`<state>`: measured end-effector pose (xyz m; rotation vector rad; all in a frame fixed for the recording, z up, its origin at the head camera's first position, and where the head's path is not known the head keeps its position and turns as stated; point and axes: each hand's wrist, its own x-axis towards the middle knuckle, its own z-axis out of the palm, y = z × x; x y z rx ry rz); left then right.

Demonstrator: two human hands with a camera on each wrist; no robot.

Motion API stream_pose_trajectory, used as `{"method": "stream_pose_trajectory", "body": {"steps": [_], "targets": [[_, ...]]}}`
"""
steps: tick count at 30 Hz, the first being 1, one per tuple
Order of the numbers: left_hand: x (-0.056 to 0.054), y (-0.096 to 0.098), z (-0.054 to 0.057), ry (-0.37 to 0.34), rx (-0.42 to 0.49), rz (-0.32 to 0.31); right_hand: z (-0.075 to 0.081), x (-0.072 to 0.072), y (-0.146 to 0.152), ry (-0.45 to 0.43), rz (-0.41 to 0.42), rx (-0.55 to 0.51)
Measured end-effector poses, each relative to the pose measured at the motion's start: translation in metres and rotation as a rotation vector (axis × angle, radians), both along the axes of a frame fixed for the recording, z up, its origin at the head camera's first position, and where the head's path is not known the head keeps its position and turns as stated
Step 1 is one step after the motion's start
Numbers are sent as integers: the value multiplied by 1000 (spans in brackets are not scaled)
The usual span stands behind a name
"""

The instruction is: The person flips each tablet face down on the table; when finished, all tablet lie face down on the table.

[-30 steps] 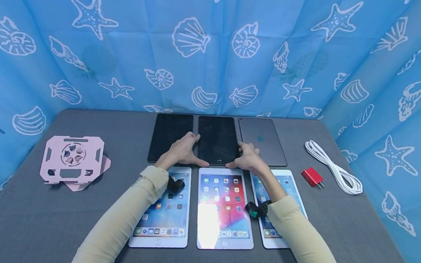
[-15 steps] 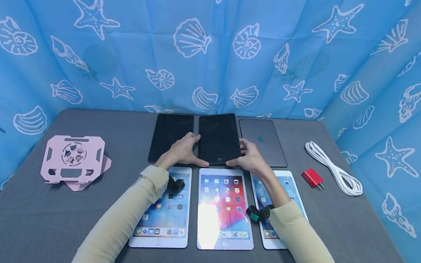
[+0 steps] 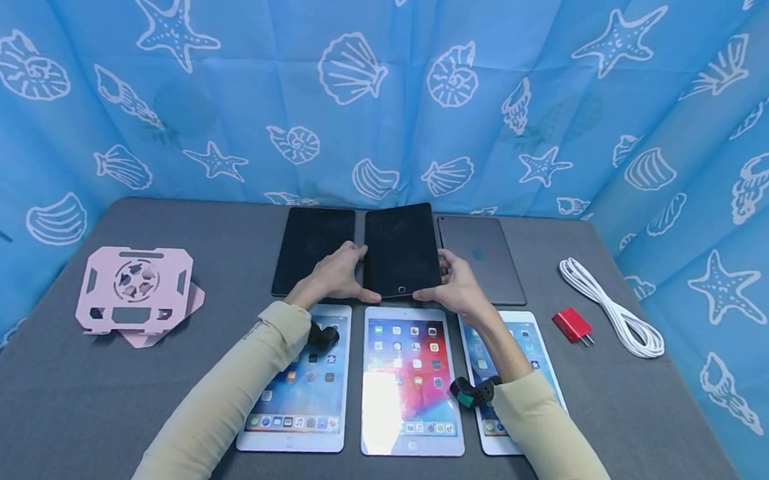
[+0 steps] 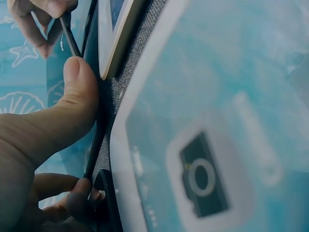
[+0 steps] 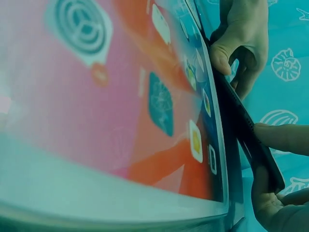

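At the table's far middle a black-screened tablet (image 3: 400, 245) is tilted, its right side raised off the table. My right hand (image 3: 459, 285) grips its near right corner, thumb on the front edge and fingers around the side; the right wrist view shows the tablet's dark edge (image 5: 241, 116) between thumb and fingers. My left hand (image 3: 338, 272) holds the near left corner, with the thumb (image 4: 79, 82) at the front edge and fingertips at the left side. Left of it lies another black tablet (image 3: 315, 239), to the right a grey tablet (image 3: 479, 257) face down.
Nearer the front lie three white-framed lit tablets, left (image 3: 306, 441), middle (image 3: 412, 432) and right (image 3: 537, 345), under or beside the forearms. A pink stand (image 3: 133, 291) sits left; a red charger plug (image 3: 572, 324) and coiled white cable (image 3: 611, 309) lie right. A blue curtain (image 3: 404, 138) hangs behind.
The middle black tablet lay flat a second ago; its right side has since been raised by my right hand and its top edge has turned askew. My left hand stays nearly in place.
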<state>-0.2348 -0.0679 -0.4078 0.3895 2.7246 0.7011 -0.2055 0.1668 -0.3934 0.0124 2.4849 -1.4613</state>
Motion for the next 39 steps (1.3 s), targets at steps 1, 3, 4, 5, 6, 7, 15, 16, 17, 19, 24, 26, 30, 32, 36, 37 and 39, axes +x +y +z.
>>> {"method": "stream_pose_trajectory", "body": {"steps": [1, 3, 4, 5, 6, 7, 15, 16, 17, 19, 24, 26, 30, 32, 36, 37, 39], "targets": [[0, 0, 0, 2, 1, -2, 0, 0, 0, 5, -1, 0], [0, 1, 0, 4, 8, -5, 1, 1, -1, 17, 0, 6], [0, 1, 1, 5, 11, -7, 2, 1, -1, 23, -1, 9], [0, 2, 1, 3, 17, -7, 2, 1, -1, 28, -1, 10], [0, 2, 1, 3, 22, -7, 2, 2, -2, 32, -2, 11], [0, 2, 1, 2, 24, -7, 3, 2, -2, 35, -5, 12], [0, 6, 3, 7, 39, -21, 8, 5, -2, 37, -33, 11], [0, 6, 3, 8, 41, -21, 9, 5, -2, 38, -32, 10], [0, 6, 3, 8, 43, -22, 9, 5, -2, 38, -31, 4], [-1, 7, 2, 10, 48, -25, 10, 6, -1, 40, -30, -2], [-1, 9, 1, 11, 65, -29, 13, 7, 1, 46, -27, -42], [0, 12, 1, 7, 76, -28, 13, 7, 4, 54, -26, -56], [0, 17, 2, -7, 106, -29, 14, 9, 9, 67, -24, -68], [0, 19, 1, -8, 117, -36, 16, 10, 11, 78, -16, -73], [0, 25, 1, -12, 141, -52, 21, 13, 15, 119, 9, -79], [0, 27, 1, -14, 149, -57, 23, 13, 16, 130, 17, -79], [1, 31, 1, -17, 162, -69, 26, 15, 18, 148, 28, -83]]}}
